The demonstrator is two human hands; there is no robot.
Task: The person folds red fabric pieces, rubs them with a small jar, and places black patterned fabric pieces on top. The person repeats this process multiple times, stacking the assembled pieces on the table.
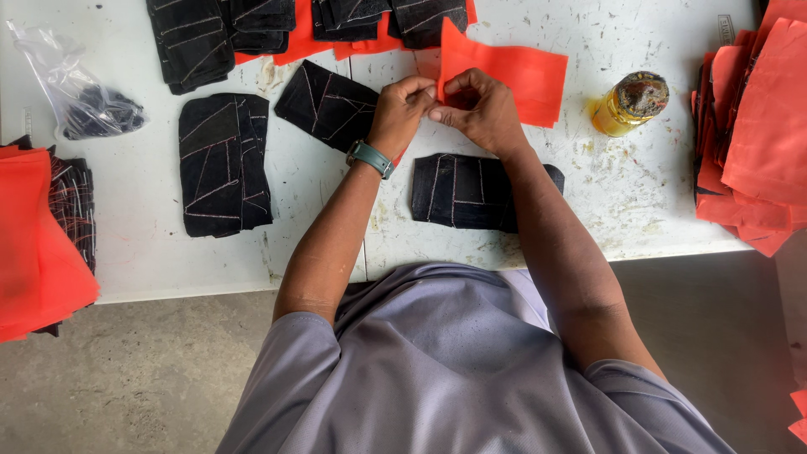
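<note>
Both my hands meet over the white table [151,261] and pinch one orange fabric sheet [513,71] at its lower left corner. My left hand [402,109], with a teal watch on the wrist, grips it from the left. My right hand [477,109] grips it from the right, fingers curled. A black stitched fabric piece [458,192] lies flat just below my hands. Another black piece [328,105] lies to the left of my left hand.
A larger black stitched piece [223,164] lies further left, more black pieces on orange sheets [294,38] at the far edge. A yellow glue jar [630,102] stands right. Orange stacks sit at right [756,126] and left [34,235]. A plastic bag [80,92] lies far left.
</note>
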